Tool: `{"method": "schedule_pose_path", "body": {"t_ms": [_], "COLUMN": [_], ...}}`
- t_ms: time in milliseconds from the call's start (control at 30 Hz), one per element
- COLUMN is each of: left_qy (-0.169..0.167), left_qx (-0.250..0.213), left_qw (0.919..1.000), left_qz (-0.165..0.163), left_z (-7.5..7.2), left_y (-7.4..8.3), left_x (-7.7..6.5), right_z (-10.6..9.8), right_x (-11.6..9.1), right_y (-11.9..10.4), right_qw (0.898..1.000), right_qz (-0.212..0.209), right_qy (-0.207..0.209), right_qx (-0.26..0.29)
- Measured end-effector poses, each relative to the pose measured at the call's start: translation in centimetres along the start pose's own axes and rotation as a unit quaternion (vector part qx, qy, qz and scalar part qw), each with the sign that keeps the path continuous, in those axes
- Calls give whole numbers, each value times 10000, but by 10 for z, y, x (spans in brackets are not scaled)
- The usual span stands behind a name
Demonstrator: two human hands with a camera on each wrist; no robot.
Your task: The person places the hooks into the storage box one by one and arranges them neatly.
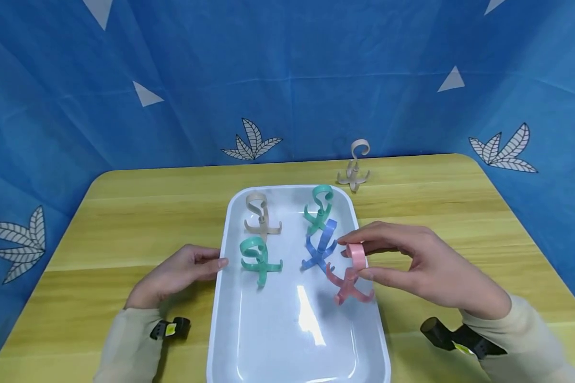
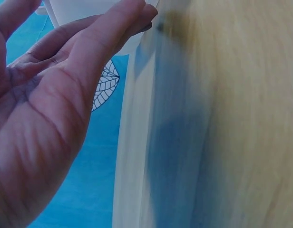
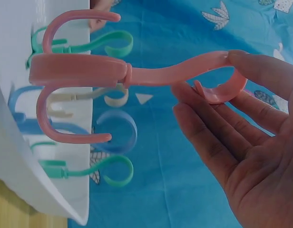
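Note:
My right hand (image 1: 412, 260) pinches the curled top of a pink multi-prong hanger hook (image 1: 348, 284), its prongs down at the right side of the white tray (image 1: 278, 340). In the right wrist view, thumb and fingers close round that curl. My left hand (image 1: 182, 274) grips the tray's left rim, thumb on top; its other fingertips are hidden there. Inside the tray stand a beige hook (image 1: 262, 229), a green hook (image 1: 261, 264), another green hook (image 1: 319, 215) and a blue hook (image 1: 320, 252). The blue one is close to the pink one.
Another beige hook (image 1: 354, 173) stands on the wooden table (image 1: 148, 213) behind the tray's far right corner. A blue cloth (image 1: 287, 106) with white leaves and triangles hangs behind the table. Both wrists wear a black strap-on camera.

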State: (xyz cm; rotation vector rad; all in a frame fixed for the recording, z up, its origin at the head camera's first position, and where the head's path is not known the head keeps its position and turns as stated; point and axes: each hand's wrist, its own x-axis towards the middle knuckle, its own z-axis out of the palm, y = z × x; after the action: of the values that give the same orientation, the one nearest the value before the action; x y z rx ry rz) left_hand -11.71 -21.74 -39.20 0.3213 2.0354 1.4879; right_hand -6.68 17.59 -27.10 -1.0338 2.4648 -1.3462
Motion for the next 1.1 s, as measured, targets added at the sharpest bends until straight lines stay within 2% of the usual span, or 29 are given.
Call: {"method": "schedule_pose_path", "body": {"t_ms": [100,233,333,700,833,1033,1100], "left_qy": [-39,-69,-57,-41,-104,-150,-135], "left_qx": [17,-64,-116,-49,-21,58,80], "left_qw": [10000,10000,9999,10000,9999,9999,9999], "left_qz": [7,-2,-19,-34,-39,-23,-33], "left_z": [-1,0,1,-1,-2,-3,-3], "left_y": [1,-1,-1,2,3,4,4], "left_x": [1,-1,-1,1,1,1,1], "right_z": [5,16,23,35,41,48,50], "right_x": [3,6,9,26,29,36,39], "right_y": [-1,4,9,7,8,8,7], "right_qw": [9997,9985,9977,9940,9929,9892,9870], "right_qz": [43,-146,-331,-156,-152,-455,-373], "right_qy": [-178,-333,-417,-1068,-1150,-1313,-1430], "right_qx": [186,421,425,196,268,457,636]}}
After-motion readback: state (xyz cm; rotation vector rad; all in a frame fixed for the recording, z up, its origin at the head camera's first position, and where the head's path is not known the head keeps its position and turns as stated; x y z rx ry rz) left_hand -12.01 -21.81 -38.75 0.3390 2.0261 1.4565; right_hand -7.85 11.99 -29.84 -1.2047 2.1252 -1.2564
